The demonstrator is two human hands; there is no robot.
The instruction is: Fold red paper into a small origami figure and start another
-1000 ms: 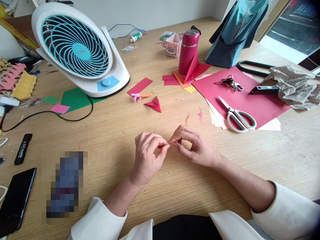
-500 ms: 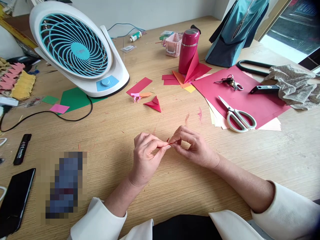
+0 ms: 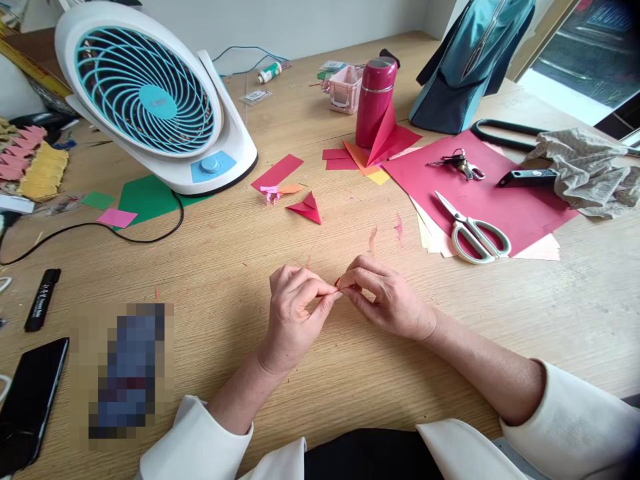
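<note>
Left hand (image 3: 295,317) pinches red paper (image 3: 337,283); marker (image 3: 43,300) bears white lettering.

both hands (image 3: 337,292) pinched fingertip to fingertip, wrists low

Glossy, seemingly metal flask (image 3: 374,107)

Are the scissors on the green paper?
No, the scissors lie on the red paper, and the green paper is by the fan.
</note>
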